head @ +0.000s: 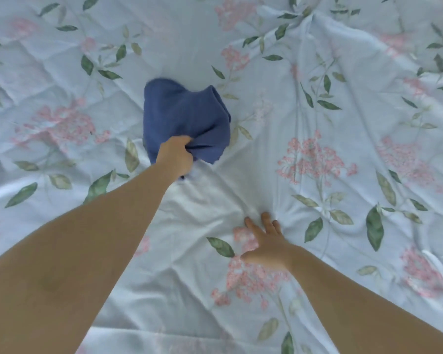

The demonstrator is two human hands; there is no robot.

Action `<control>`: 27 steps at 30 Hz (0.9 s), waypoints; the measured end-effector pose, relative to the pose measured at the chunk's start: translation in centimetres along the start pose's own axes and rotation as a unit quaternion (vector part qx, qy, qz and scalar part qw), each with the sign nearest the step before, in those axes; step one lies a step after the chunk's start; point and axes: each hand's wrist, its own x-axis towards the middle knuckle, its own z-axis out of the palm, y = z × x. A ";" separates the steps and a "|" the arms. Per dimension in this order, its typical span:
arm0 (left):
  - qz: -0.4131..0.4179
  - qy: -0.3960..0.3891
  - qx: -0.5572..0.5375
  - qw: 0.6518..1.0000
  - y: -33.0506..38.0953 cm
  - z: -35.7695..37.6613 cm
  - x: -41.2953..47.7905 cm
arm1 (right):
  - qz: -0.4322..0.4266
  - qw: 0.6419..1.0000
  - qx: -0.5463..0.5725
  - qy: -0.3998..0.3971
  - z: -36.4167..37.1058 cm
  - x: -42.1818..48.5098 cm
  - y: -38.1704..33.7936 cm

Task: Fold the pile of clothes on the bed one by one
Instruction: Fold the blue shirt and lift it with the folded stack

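Gripping a bunched dark-blue knit garment (187, 116) with my left hand (175, 155): fingers curled into the fabric at its near edge, fist closed round a gathered fold. Garment is a soft, crumpled lump, plain blue, no print visible. Fabric is pulled into creases that fan out from my fist. A rolled edge shows at its far right corner. Type of garment: can't tell, too bunched.

Position: left of centre on the bed, on or just above the cover; can't tell if it is fully lifted. Blurred at the far edge.

My right hand (264, 241) holds nothing. It lies flat on the cover, fingers straight and slightly spread, thumb out to the left, well apart from the garment, nearer me and to its right.

Surface: pale-blue cotton bed cover printed with pink flower clusters and green leaves (343, 98). It is wrinkled throughout, with creases gathering around my right fingertips, and fills the view edge to edge.

Orientation: the lump is roughly as wide as it is deep, so no clear long axis. Gripped end faces me, loose bulk points away. Neck or hem end: can't tell.
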 end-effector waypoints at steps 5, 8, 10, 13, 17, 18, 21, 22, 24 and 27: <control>-0.027 -0.149 -0.203 0.967 2.5 -6.6 -7.5 | -0.020 0.947 0.312 0.073 -1.4 -7.2 -0.9; -0.072 -0.194 -0.324 0.923 4.4 -10.5 -12.1 | -0.072 0.879 0.452 0.133 -2.0 -12.0 -2.4; -0.094 -0.219 -0.391 0.889 6.2 -12.4 -15.2 | -0.115 0.852 0.487 0.154 -3.2 -15.0 -3.3; -0.114 -0.262 -0.457 0.842 9.5 -14.3 -19.5 | -0.180 0.848 0.471 0.161 -5.2 -19.8 -4.5; -0.070 -0.328 -0.491 0.804 14.5 -15.1 -24.4 | -0.253 0.869 0.398 0.150 -7.3 -26.4 -4.9; -0.058 -0.331 -0.496 0.801 15.7 -15.2 -25.4 | -0.262 0.872 0.381 0.163 -7.6 -28.0 -4.6; -0.048 -0.296 -0.505 0.810 19.0 -15.6 -27.9 | -0.250 0.863 0.349 0.265 -8.5 -32.4 -2.8; -0.045 -0.270 -0.500 0.821 19.8 -15.8 -28.4 | -0.245 0.852 0.359 0.292 -8.7 -33.6 -1.7; -0.037 -0.217 -0.473 0.853 21.1 -16.1 -29.3 | -0.232 0.830 0.386 0.330 -9.2 -35.9 0.8; -0.020 -0.151 -0.433 0.888 23.0 -16.7 -30.5 | -0.203 0.816 0.411 0.352 -10.0 -38.4 5.1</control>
